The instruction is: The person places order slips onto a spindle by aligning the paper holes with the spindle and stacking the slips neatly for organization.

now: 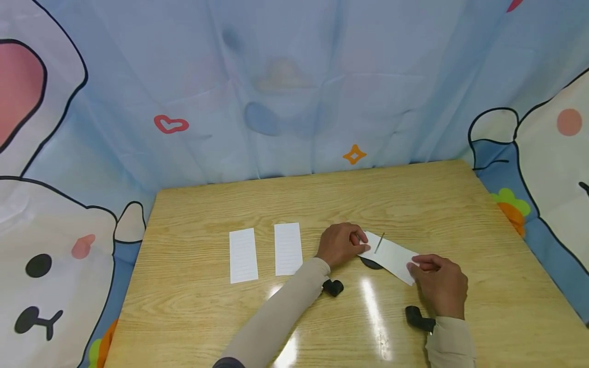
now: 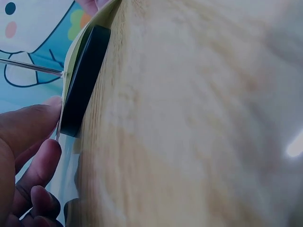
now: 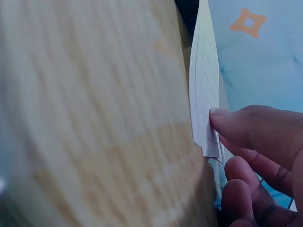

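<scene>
A white paper slip [image 1: 392, 259] is stretched between both hands, over a paper spike with a round black base [image 1: 370, 263]. The thin metal rod [image 1: 380, 242] sticks up through the slip near its left end. My left hand [image 1: 341, 244] pinches that left end between thumb and finger. In the left wrist view the slip bows just over the thick black base [image 2: 87, 82]. My right hand [image 1: 439, 283] pinches the other end, thumb on top. The right wrist view shows ruled lines on the paper [image 3: 204, 94] and more than one layer at its edge.
Two lined white paper slips [image 1: 243, 255] lie side by side left of the left forearm, on the wooden table [image 1: 193, 220]. A blue cartoon-print curtain [image 1: 294, 92] hangs behind and at both sides. Black wrist devices [image 1: 416, 319] are strapped at both sleeves.
</scene>
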A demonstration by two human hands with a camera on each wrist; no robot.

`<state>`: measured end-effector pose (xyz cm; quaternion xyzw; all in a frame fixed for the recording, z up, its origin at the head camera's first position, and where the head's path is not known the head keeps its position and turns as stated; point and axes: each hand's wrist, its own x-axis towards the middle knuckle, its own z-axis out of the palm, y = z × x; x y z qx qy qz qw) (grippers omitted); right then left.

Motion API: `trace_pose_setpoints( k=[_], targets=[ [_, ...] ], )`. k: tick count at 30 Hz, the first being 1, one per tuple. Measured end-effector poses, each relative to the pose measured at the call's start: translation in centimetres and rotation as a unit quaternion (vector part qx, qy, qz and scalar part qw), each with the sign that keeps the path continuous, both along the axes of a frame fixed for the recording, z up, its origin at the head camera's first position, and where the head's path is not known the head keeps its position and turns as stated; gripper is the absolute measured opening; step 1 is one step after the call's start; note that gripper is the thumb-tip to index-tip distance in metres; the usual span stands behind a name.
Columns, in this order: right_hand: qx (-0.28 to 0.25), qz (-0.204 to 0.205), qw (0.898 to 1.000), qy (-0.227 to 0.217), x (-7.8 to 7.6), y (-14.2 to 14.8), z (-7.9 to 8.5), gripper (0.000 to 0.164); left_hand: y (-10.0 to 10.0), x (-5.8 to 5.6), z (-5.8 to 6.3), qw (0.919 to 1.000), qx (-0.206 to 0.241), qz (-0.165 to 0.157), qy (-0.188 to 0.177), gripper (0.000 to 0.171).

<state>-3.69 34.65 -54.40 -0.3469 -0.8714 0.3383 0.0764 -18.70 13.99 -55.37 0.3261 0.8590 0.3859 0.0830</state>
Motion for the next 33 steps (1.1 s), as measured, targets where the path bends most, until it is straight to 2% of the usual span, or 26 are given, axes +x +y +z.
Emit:
trace_pose_setpoints(
  k=[8,12,16,20,27,33],
  targets=[
    [-0.002,0.008,1.000,-0.007,0.0,-0.1,-0.2,0.027,-0.3,0.1,-0.3,0.9999,-0.010,0.002,0.001,0.009],
    [-0.018,-0.012,1.000,0.008,0.3,-0.5,-0.4,0.030,-0.7,0.5,-0.5,0.9998,-0.013,0.000,0.014,0.007],
    [-0.030,-0.043,0.997,0.052,0.5,-1.4,-0.2,0.032,-1.5,0.8,0.0,0.9996,0.009,0.006,0.026,0.007],
    [-0.022,-0.041,0.992,0.115,0.5,-2.9,0.5,0.031,-2.9,0.9,1.0,0.9986,0.040,0.026,0.024,0.009],
    [-0.026,-0.032,0.969,0.242,0.3,-6.0,1.6,0.023,-6.8,0.4,2.5,0.9955,0.078,0.054,0.000,0.014],
    [-0.044,-0.029,0.954,0.296,0.0,-8.5,2.4,0.022,-10.3,-0.5,3.0,0.9901,0.109,0.087,0.010,0.014]
  ],
)
